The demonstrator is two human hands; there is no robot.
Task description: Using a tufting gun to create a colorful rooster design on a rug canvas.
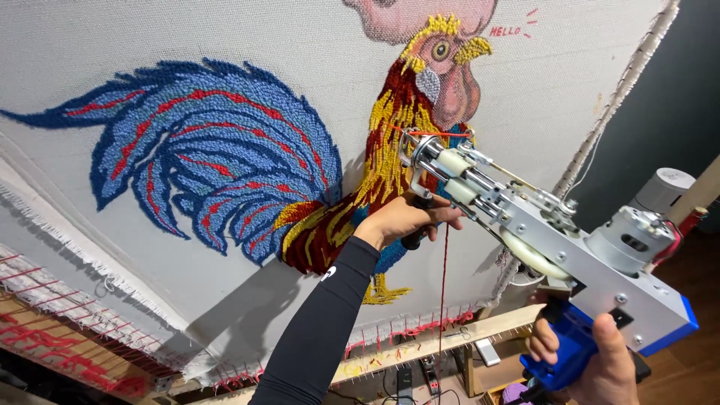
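Tufting gun (555,247): grey metal body with blue rear casing and blue pistol grip, motor at the right end; held slantwise across the right of the scene, its needle end far and left, pressed to or just at the cloth, so that the tip meets the fabric squarely while the weight is carried by two grips.

Left hand (405,219): black sleeve to the wrist; fingers curled shut round the dark front handle below the needle end, steadying the nose against the cloth.

Right hand (592,360): near, low right; closed round the blue rear grip, thumb raised along its side; whether a finger rests on a trigger cannot be told.

Red yarn (444,277): a strand hangs straight down from the gun's front, slack, free to feed.

Backing cloth (150,37): pale grey, stretched taut on a wooden frame (450,337), edges caught on the frame's pins; the tension keeps it firm under the needle.

Rooster design (300,150): tufted in blue, red and yellow; tail left, head far centre; the gun's tip sits at the breast.
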